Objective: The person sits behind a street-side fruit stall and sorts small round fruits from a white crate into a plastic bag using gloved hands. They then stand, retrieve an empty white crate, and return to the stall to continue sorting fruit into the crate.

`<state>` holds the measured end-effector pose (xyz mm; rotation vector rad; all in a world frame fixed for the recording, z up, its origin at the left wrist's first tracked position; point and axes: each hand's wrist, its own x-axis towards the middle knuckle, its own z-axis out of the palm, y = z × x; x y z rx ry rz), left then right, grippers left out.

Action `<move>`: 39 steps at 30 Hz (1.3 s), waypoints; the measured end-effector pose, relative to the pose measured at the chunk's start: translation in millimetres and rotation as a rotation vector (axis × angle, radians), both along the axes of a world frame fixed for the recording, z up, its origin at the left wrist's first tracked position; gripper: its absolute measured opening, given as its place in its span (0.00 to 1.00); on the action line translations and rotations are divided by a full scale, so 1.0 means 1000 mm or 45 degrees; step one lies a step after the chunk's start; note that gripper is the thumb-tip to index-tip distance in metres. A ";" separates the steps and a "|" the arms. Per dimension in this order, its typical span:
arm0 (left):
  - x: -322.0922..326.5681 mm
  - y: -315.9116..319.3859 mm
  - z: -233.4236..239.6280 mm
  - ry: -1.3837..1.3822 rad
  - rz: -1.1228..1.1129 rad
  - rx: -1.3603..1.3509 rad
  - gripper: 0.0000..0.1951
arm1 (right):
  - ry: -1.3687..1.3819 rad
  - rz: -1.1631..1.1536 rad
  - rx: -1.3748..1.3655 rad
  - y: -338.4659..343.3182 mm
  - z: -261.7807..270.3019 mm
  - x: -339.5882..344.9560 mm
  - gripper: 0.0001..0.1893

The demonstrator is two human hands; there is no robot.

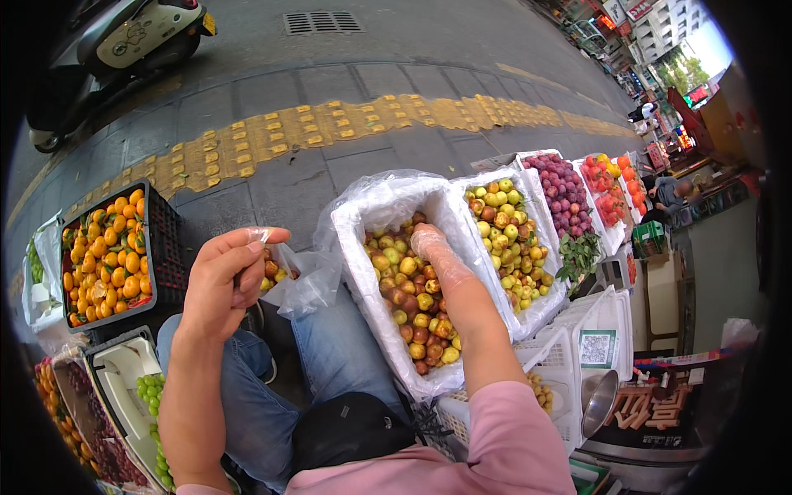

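Note:
My left hand (226, 272) is closed on the gathered top of a clear plastic bag (314, 289), pinched between thumb and forefinger. Several green-brown jujubes (270, 270) show inside the bag, which hangs beside my knee. My right hand (429, 240), in a thin clear plastic glove, reaches into a white foam box (396, 385) lined with plastic film. Jujubes (411, 303) fill the bottom of that box, green, yellow and reddish brown. The right fingertips are at the far end of the fruit, and whether they grasp any is hidden.
A second box of greener jujubes (510, 232) adjoins on the right, then purple plums (560, 195). Left stands a black crate (167, 247) of small oranges (105, 260). Green grapes (150, 396) lie lower left. Ahead run yellow tactile paving (346, 120) and a parked scooter (145, 40).

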<state>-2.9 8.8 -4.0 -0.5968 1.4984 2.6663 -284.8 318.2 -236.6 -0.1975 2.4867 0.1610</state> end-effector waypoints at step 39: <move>0.001 0.000 0.002 0.024 -0.022 0.019 0.16 | -0.725 -0.885 -1.772 -0.008 0.153 0.119 0.20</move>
